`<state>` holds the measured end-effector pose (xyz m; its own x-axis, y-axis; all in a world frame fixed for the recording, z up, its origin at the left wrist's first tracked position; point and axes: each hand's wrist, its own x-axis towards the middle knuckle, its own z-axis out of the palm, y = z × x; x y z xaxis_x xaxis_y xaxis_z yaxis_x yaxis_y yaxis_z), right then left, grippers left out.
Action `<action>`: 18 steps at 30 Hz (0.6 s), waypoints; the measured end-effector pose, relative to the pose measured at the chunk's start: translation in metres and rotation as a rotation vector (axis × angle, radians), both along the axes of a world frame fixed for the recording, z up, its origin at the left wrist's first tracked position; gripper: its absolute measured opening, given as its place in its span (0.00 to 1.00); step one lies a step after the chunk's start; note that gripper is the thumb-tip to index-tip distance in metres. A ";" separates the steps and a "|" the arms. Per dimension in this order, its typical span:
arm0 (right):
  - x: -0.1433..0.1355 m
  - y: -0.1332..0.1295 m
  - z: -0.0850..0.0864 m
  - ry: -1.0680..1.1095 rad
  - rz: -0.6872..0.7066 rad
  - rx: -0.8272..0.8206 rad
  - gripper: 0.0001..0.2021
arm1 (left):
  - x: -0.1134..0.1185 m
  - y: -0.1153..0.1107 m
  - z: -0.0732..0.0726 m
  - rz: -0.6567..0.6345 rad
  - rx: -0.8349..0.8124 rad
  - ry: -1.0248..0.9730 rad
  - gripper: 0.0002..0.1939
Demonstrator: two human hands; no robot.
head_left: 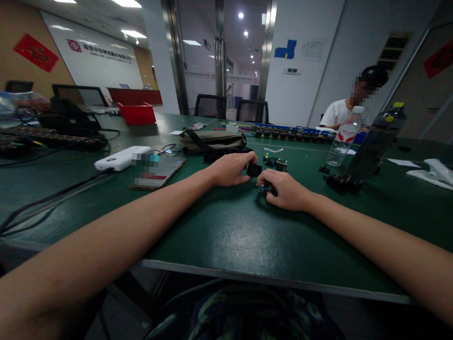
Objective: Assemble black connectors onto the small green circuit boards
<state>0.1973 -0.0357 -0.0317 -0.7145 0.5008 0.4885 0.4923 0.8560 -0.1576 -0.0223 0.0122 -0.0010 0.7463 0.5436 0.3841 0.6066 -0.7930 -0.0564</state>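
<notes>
Over the middle of the green table (220,233), my left hand (232,169) pinches a small black block-shaped part (254,169) between thumb and fingers. Close on its right, my right hand (284,190) is closed round a small circuit board (263,188), mostly covered by the fingers. The black part and the held board are near each other; I cannot tell if they touch. Just behind my hands lie more small green circuit boards (276,162) with components on them.
Left of my arm are a phone (158,173), a white power bank (122,158) and cables. A fabric pouch (211,141) lies behind my left hand. To the right stand a clear bottle (343,141), a dark bottle (377,142) and black parts (344,183). A person (348,109) sits across.
</notes>
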 end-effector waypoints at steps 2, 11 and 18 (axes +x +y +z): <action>0.000 0.000 0.000 0.004 -0.007 0.000 0.16 | 0.000 0.000 0.000 0.000 0.000 -0.001 0.19; 0.000 0.001 -0.001 -0.002 -0.059 -0.019 0.14 | -0.001 0.000 0.000 0.008 -0.011 0.013 0.20; -0.003 -0.004 0.000 -0.030 -0.151 -0.071 0.13 | -0.001 0.001 -0.001 0.018 -0.013 0.024 0.19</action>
